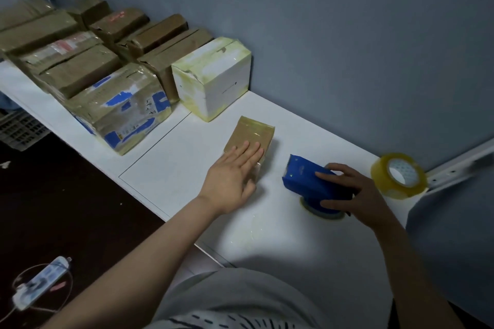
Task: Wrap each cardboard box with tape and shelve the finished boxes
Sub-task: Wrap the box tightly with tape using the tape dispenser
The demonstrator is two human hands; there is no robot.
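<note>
Currently, one small cardboard box (250,136), likely light, stiff and tape-slick, lies under your flat left hand (233,174), your right hand (352,193) gripping the tape dispenser (304,177); hold its side edges.

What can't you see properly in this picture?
Head view:
- Near end of the small brown box: covered by the left hand.
- Roll inside the blue tape dispenser: mostly hidden by the dispenser and the right hand.
- Writing on the blue-marked box: too small and blurred.
</note>
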